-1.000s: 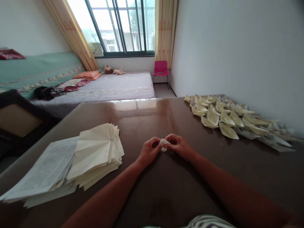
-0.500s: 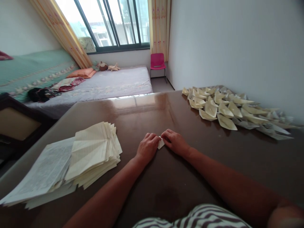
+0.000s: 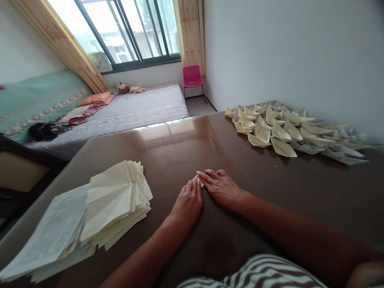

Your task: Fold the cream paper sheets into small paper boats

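A small folded piece of pale paper (image 3: 199, 180) lies on the brown table, mostly covered by my fingers. My left hand (image 3: 191, 198) rests on its near left side, fingers stretched out and lying flat on it. From the right, my right hand (image 3: 220, 186) presses down on the paper, its fingers extended and slightly apart. The fingertips of both hands almost meet there. How the paper is folded is hidden.
Left on the table (image 3: 168, 152) lies a stack of creased cream paper sheets (image 3: 112, 200), partly over printed white sheets (image 3: 57, 224). Many folded paper boats (image 3: 282, 132) crowd the right side by the wall. Beyond are a bed (image 3: 150, 104) and a pink chair (image 3: 192, 76).
Both hands have gone from pinching the folded paper to lying flatter on it, fingers straightened. The right fingers now reach over the paper's top. The view has tilted and shifted slightly.
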Demonstrator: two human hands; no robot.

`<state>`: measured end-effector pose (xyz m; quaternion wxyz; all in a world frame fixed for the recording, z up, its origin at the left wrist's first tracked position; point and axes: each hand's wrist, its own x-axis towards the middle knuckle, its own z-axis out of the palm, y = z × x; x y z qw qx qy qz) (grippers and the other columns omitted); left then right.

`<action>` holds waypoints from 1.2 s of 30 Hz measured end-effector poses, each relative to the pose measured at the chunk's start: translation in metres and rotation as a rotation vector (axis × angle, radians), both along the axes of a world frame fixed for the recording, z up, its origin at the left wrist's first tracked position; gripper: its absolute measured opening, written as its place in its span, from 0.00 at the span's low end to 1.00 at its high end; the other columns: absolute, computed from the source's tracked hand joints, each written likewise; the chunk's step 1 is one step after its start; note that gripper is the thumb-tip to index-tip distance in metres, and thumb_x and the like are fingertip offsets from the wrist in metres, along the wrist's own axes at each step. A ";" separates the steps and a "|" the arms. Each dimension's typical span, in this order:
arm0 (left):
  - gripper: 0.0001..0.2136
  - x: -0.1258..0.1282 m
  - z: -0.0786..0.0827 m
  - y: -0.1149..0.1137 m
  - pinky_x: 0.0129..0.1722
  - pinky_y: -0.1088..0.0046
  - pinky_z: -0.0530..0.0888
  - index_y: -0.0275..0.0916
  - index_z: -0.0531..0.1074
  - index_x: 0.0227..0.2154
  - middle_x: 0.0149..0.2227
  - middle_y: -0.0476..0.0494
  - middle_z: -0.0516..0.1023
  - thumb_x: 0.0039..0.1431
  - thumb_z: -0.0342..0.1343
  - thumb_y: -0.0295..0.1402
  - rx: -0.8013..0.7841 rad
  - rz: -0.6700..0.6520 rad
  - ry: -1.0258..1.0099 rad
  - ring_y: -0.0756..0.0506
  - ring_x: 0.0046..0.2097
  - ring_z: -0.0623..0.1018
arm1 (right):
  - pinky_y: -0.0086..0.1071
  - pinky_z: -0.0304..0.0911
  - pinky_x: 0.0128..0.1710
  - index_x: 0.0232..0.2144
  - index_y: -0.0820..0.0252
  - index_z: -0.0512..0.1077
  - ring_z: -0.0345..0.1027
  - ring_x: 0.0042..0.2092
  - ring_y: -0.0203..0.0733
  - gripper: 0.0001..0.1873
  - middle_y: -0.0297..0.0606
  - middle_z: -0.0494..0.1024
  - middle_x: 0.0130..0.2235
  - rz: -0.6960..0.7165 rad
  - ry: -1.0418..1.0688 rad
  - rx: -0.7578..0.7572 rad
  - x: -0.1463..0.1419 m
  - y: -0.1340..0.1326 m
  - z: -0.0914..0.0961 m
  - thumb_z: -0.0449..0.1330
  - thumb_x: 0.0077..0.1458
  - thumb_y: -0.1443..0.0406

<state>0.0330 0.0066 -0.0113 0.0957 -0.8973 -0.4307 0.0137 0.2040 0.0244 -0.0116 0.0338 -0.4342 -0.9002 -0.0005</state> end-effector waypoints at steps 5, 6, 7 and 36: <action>0.23 0.000 0.001 -0.004 0.50 0.60 0.71 0.23 0.63 0.57 0.58 0.23 0.65 0.58 0.44 0.18 -0.012 -0.010 0.057 0.37 0.57 0.69 | 0.51 0.51 0.56 0.59 0.61 0.62 0.53 0.62 0.52 0.24 0.44 0.62 0.62 0.025 0.048 0.025 -0.001 -0.007 0.002 0.45 0.63 0.70; 0.23 0.001 0.002 -0.004 0.50 0.61 0.72 0.23 0.63 0.56 0.58 0.22 0.65 0.58 0.44 0.18 -0.010 -0.008 0.064 0.36 0.57 0.69 | 0.51 0.51 0.56 0.59 0.61 0.62 0.53 0.62 0.52 0.24 0.44 0.63 0.62 0.023 0.056 0.020 -0.001 -0.008 0.002 0.45 0.62 0.70; 0.22 0.002 0.002 -0.005 0.49 0.60 0.72 0.22 0.63 0.56 0.58 0.22 0.65 0.58 0.43 0.18 -0.004 -0.006 0.072 0.36 0.57 0.69 | 0.51 0.51 0.56 0.59 0.61 0.62 0.53 0.62 0.53 0.24 0.44 0.62 0.62 0.008 0.058 0.011 -0.002 -0.008 0.002 0.46 0.62 0.69; 0.22 -0.016 -0.005 0.035 0.34 0.74 0.74 0.43 0.69 0.49 0.45 0.45 0.74 0.49 0.63 0.32 -0.421 0.161 -0.950 0.50 0.34 0.73 | 0.34 0.62 0.44 0.49 0.60 0.69 0.67 0.45 0.44 0.23 0.42 0.75 0.45 -0.125 0.574 -0.304 0.011 0.021 0.003 0.63 0.51 0.59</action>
